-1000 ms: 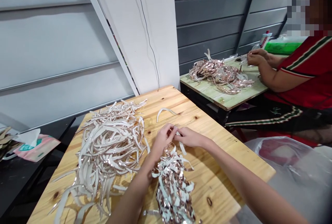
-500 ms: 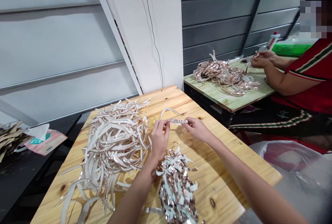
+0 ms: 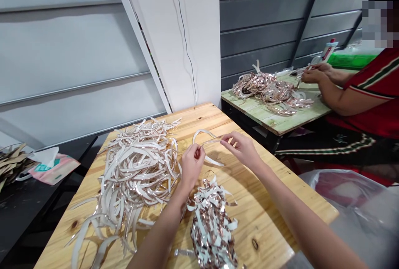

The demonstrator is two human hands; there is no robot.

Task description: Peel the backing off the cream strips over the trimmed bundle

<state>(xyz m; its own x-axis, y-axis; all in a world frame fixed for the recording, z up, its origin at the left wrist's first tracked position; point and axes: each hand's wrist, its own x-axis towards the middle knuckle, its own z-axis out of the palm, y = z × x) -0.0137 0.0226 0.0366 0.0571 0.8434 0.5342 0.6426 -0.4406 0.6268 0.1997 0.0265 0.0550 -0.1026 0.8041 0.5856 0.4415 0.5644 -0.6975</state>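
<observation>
Both of my hands are closed in a pinch over the wooden table [image 3: 264, 194]. Between them runs a thin, shiny strip [image 3: 212, 140]. My left hand [image 3: 191, 162] pinches its near-left end, and my right hand [image 3: 240, 149] pinches its right end. A white strip [image 3: 214, 162] shows just below the fingers; whether it joins the held one I cannot tell. Another pale strip [image 3: 199, 132] curves behind. To the left spreads a heap of white and rose-gold strips [image 3: 134, 173]. Nearer me lies a pile of short, curled metallic and pale pieces [image 3: 213, 227].
At the right, a co-worker's hands [image 3: 316, 74] work over a second table [image 3: 277, 125] bearing a pile of rose-gold strips [image 3: 268, 88]. A clear plastic bag [image 3: 352, 194] stands beside my table. A tissue pack [image 3: 54, 169] rests on the black bench [image 3: 25, 215] at left.
The strip between my hands has turned from its broad face to a thin edge. My right hand has risen slightly. A white strip now shows below my fingers.
</observation>
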